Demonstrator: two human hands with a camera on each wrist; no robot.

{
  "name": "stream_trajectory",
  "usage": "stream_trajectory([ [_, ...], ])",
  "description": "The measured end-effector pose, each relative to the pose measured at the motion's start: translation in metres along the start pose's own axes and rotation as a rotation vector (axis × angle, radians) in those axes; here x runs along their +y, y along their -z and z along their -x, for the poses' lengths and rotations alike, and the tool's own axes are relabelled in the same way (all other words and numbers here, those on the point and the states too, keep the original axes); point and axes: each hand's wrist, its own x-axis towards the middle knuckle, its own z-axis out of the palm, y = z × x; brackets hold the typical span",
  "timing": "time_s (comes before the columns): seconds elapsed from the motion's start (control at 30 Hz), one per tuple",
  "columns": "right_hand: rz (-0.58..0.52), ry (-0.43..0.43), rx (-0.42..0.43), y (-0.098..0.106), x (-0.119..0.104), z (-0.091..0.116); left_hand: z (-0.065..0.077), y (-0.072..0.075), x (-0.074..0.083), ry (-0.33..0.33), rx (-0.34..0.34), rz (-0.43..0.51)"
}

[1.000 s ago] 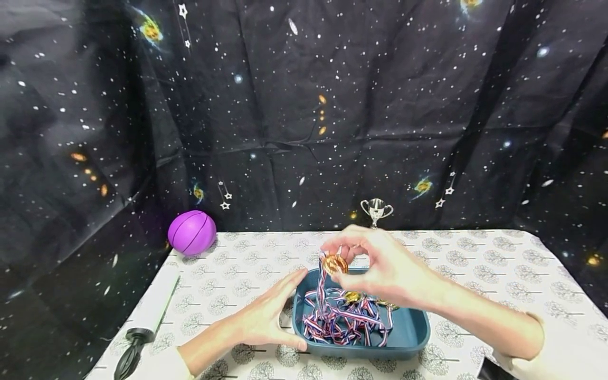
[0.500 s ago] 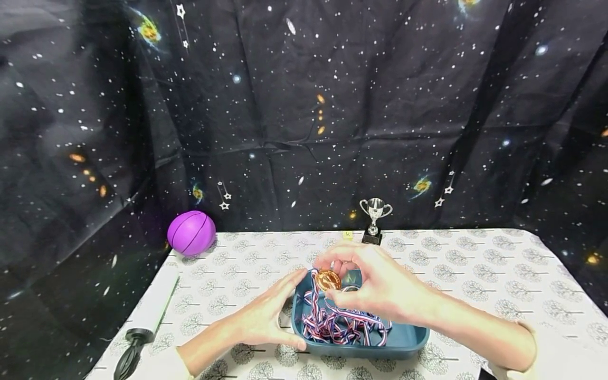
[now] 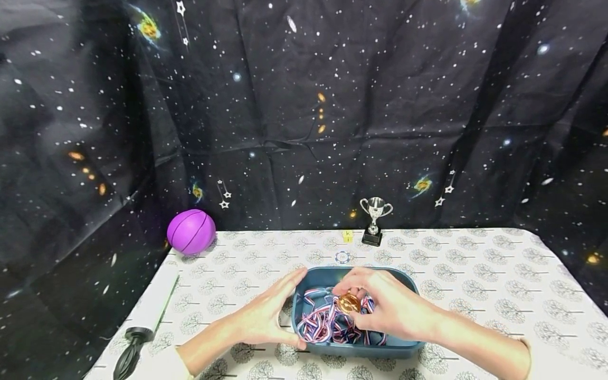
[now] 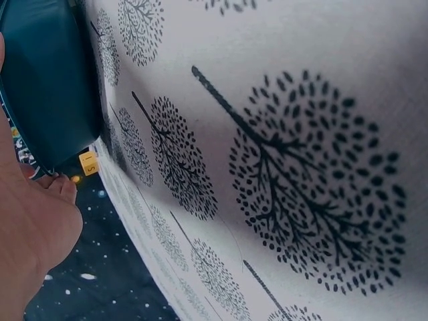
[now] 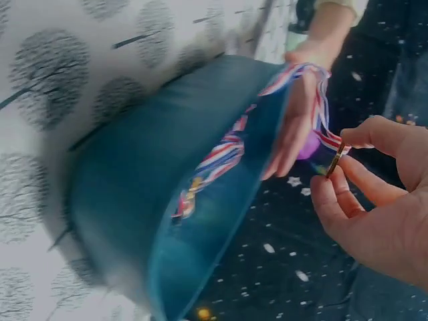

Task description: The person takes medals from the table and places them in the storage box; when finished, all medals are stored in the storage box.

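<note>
In the head view my left hand (image 3: 258,316) spans the left end of a dark blue plastic bin (image 3: 366,350), its thumb at the front rim and its fingers toward the back. My right hand (image 3: 396,309) pinches a gold medal (image 3: 349,303) between thumb and fingertips, over the bin's interior. The right wrist view shows the medal (image 5: 336,160) edge-on, trailing its red, white and blue ribbon. A heap of striped ribbons (image 3: 315,326) lies inside the bin, partly hidden by the right hand. The left wrist view has the bin's outer wall (image 4: 50,80) close beside the left hand.
Behind the bin lie a poker chip (image 3: 342,257) and a yellow letter block (image 3: 348,236), near a silver trophy cup (image 3: 373,221) on a black base. A purple ball (image 3: 191,232) and a hand pump (image 3: 147,316) are at left. A tree-print cloth (image 3: 503,301) covers the table.
My right hand has come down and nearer with the medal, into the bin's area, uncovering the trophy base, letter block and poker chip. The left hand stays at the bin's end.
</note>
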Motion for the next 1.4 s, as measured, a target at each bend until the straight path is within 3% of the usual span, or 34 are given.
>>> stream_trajectory([
  [0.37,0.178,-0.017,-0.027,-0.014,0.04,0.019,0.0,0.001,0.001,-0.001,-0.005,-0.011],
  [0.63,0.225,0.084,-0.041,-0.016,0.059,0.016,0.0,0.001,0.0,0.002,-0.007,-0.014],
  [0.87,0.225,0.085,-0.054,-0.026,0.079,0.005,0.0,0.0,-0.001,-0.007,-0.004,-0.016],
  [1.07,0.209,0.152,0.002,-0.043,0.104,-0.003,-0.001,0.0,0.0,0.0,-0.005,-0.009],
  [1.4,0.149,0.18,0.072,-0.072,0.141,-0.017,0.0,0.001,0.002,0.039,-0.021,0.008],
])
